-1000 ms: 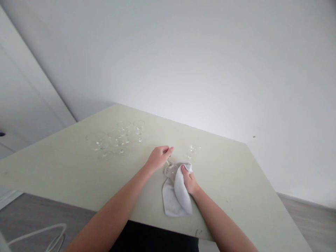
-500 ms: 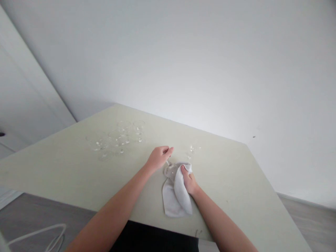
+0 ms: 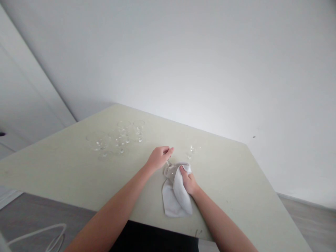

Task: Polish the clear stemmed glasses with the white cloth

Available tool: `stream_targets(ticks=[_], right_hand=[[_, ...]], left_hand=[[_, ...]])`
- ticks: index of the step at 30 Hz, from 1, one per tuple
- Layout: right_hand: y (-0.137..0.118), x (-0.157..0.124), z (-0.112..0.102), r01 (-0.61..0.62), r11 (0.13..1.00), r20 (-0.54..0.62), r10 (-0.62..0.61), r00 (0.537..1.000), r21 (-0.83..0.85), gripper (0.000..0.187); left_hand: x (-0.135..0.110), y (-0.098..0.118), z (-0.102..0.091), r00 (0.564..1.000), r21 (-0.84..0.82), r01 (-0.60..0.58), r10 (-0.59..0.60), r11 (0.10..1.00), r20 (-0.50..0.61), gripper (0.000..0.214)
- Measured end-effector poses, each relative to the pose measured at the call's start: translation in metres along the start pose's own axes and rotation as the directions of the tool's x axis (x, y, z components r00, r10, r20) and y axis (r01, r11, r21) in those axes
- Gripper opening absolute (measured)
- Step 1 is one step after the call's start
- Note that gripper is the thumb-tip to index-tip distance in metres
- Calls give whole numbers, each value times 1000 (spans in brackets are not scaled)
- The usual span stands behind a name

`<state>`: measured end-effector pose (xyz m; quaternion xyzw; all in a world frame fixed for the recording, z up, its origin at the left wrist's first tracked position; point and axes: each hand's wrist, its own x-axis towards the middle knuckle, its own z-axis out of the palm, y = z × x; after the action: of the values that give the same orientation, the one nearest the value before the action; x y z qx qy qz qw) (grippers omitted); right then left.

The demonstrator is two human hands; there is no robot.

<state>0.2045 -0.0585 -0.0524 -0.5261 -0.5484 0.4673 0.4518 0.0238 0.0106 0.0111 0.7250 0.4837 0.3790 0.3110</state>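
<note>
A clear stemmed glass point(image 3: 170, 172) lies tilted between my hands over the middle of the table. My left hand point(image 3: 159, 156) is closed, with its fingers pinching the glass by the thin end at the upper left. White cloth point(image 3: 181, 196) wraps the right side of the glass and hangs down towards the table's front edge. My right hand point(image 3: 188, 179) grips that cloth against the glass, thumb on top. The part of the glass under the cloth is hidden.
Several clear stemmed glasses point(image 3: 123, 134) stand grouped at the left of the pale table point(image 3: 236, 182). Another clear glass point(image 3: 191, 149) is just beyond my right hand. A wall point(image 3: 196, 70) borders the table's far edge. A white cable point(image 3: 39, 231) hangs at the lower left.
My right thumb and the cloth's fold have shifted very slightly to the left on the glass. My left hand stays in place.
</note>
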Motion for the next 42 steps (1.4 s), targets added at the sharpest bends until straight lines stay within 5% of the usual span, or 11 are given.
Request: stream_targets(ticks=[42], right_hand=[[4, 0, -2, 130, 986, 133, -116, 984, -108, 45]], left_hand=[[0, 1, 1, 998, 105, -10, 4, 994, 59, 50]])
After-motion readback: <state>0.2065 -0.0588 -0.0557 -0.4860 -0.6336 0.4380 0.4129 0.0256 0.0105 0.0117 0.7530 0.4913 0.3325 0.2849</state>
